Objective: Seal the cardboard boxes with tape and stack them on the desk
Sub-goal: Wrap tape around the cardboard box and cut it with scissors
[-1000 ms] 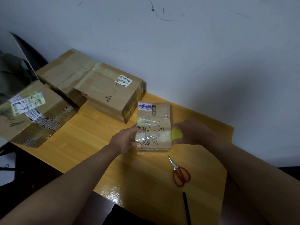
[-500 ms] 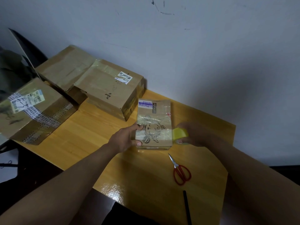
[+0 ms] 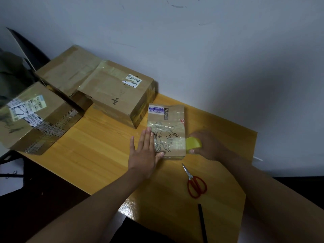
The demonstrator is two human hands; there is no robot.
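A small cardboard box [image 3: 167, 123] with a cartoon drawing and clear tape across its top lies on the wooden desk [image 3: 98, 151]. My left hand [image 3: 143, 153] lies flat with straight fingers against the box's left side, its thumb at the box's near corner. My right hand [image 3: 208, 145] grips a yellow tape roll [image 3: 192, 143] held against the box's right side. Three larger taped cardboard boxes stand to the left: one [image 3: 114, 95] just behind the small box, one [image 3: 68, 72] at the wall, one [image 3: 36, 118] at the desk's left edge.
Red-handled scissors [image 3: 195, 183] lie on the desk near my right forearm. A black pen [image 3: 202, 223] lies at the desk's near edge. The wall runs close behind the boxes. A dark chair [image 3: 22, 42] stands at far left.
My left hand has let go of the box's near-left corner and straightened flat against its left side. The right hand with the tape roll stays at the right side.
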